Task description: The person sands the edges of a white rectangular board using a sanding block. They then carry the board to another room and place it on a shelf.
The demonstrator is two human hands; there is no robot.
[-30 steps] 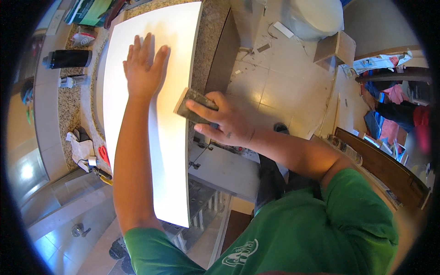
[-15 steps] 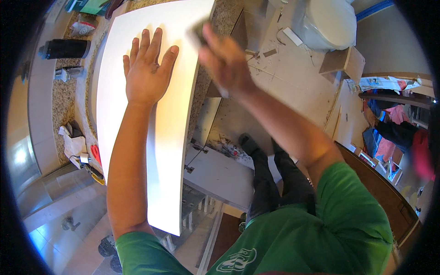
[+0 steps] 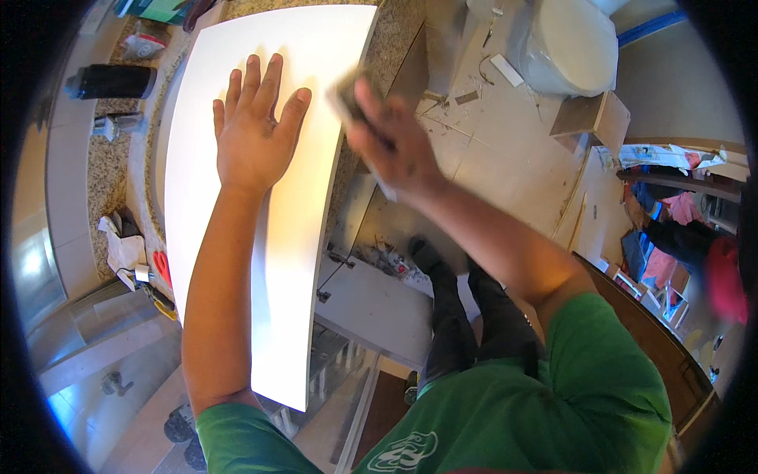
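Note:
A long white board [image 3: 292,332] lies along the granite counter. My left hand [image 3: 254,146] rests flat on its face, fingers stretched and thumb spread. By the board's right long edge, my right hand [image 3: 395,142] grips a sanding block [image 3: 354,99], a small dark piece with a paler side, smeared by motion. The block is at the board's edge; whether it touches cannot be made out.
On the counter's left side are a black bottle [image 3: 114,82], a metal faucet [image 3: 117,125], a white cloth [image 3: 122,246] and red-handled scissors [image 3: 163,267]. A toilet [image 3: 572,47] stands far right. Debris [image 3: 387,257] litters the floor by my feet. Another person's dark sleeve [image 3: 687,233] shows at right.
My right hand has moved down along the board's edge, toward me, with the sanding block. The left hand stays flat on the board.

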